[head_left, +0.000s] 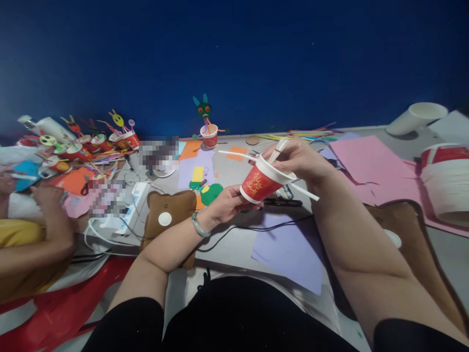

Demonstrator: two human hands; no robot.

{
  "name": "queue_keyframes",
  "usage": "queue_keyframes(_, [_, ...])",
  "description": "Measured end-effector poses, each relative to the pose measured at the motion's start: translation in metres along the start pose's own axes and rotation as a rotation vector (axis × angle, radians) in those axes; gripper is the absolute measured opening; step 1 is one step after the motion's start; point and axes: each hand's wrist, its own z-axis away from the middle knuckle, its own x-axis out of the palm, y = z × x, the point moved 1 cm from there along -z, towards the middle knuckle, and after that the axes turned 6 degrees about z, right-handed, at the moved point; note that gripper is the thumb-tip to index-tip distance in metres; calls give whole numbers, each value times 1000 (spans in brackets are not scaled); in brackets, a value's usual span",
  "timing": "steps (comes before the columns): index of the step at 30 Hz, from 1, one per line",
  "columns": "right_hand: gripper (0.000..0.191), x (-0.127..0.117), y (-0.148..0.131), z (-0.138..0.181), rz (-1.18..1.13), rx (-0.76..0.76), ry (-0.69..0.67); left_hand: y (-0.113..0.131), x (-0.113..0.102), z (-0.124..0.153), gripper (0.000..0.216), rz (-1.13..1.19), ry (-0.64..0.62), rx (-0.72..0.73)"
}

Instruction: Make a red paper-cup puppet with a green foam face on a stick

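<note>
A red paper cup (259, 182) with gold lettering and a white rim is tilted to the right above the table. My left hand (230, 204), with a bangle at the wrist, is closed around its lower end. At the rim, my right hand (295, 159) has its fingers bent over the opening, closed around a white strip (278, 149) that stands up from the cup; the fingertips are partly hidden. A thin white stick (236, 155) points out to the left of the cup, and another white stick (306, 191) sticks out on the right.
A finished-looking cup figure (210, 136) with a green head stands by the blue wall. Green paper cutouts (211, 194), purple paper (289, 249) and a black cable (249, 228) lie near my hands. Stacked cups (447, 186) stand right. Another person's arm (51, 210) is left.
</note>
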Motion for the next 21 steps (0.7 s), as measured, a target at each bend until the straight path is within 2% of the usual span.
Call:
queue_keyframes(8, [41,-2,-16,5,190,-123,4,2,0,0,69,-41,11,19])
queue_keyframes(11, [41,-1,-24,8,224,-174,-49,1,0,0,66,-74,-7,18])
queue_keyframes(15, [39,0,-27,10,244,-151,-56,-1,2,0,65,-86,-35,28])
queue_keyframes(21, [36,5,-29,12,224,-151,-11,1,2,0,65,-90,7,24])
